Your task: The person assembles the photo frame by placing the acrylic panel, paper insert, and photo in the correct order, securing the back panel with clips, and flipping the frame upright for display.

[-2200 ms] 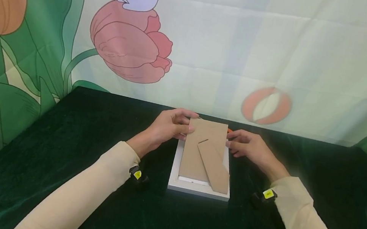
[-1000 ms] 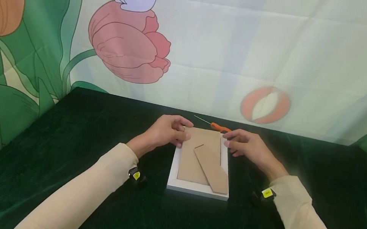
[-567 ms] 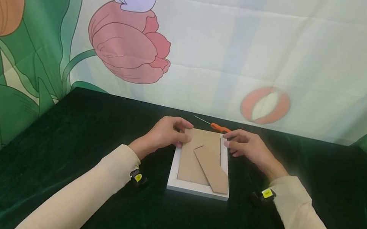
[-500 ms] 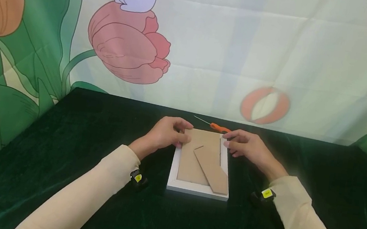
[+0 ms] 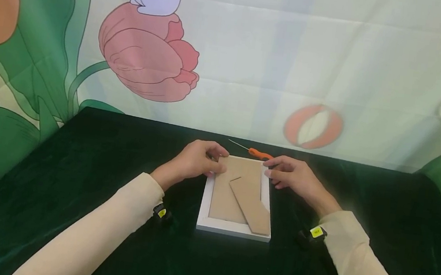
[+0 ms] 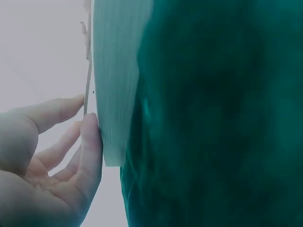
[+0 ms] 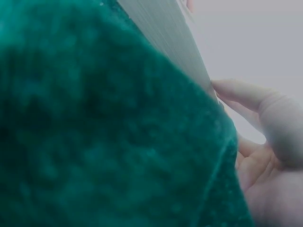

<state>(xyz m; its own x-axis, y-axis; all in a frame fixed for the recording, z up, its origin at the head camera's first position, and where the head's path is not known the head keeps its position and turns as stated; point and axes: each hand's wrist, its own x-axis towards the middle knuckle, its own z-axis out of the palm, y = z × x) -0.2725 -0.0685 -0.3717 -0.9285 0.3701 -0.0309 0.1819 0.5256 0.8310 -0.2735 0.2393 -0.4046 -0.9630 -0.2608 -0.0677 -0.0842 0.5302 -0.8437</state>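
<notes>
A white picture frame (image 5: 204,209) lies face down on the dark green cloth, its near short side toward me. Inside its rim sits a brown backing board (image 5: 223,199), with a slanted stand leg (image 5: 251,207) that overlaps the frame's near right corner. My left hand (image 5: 198,160) pinches the board's far left corner, thumb on top; the left wrist view shows the thumb (image 6: 57,113) at the thin board edge beside the frame's side. At the far right corner, my right hand (image 5: 292,174) holds the frame, thumb against its side, other fingers partly hidden.
An orange-handled screwdriver (image 5: 260,154) lies just beyond the frame, its thin shaft pointing left, handle end close to my right fingers. Behind the table hangs a printed curtain (image 5: 245,67) with tulips. Dark green cloth (image 5: 120,143) covers the table.
The backing board has come down toward me and settled lower inside the frame, uncovering the screwdriver behind. My left hand went along with it; my right hand stayed at the corner.
</notes>
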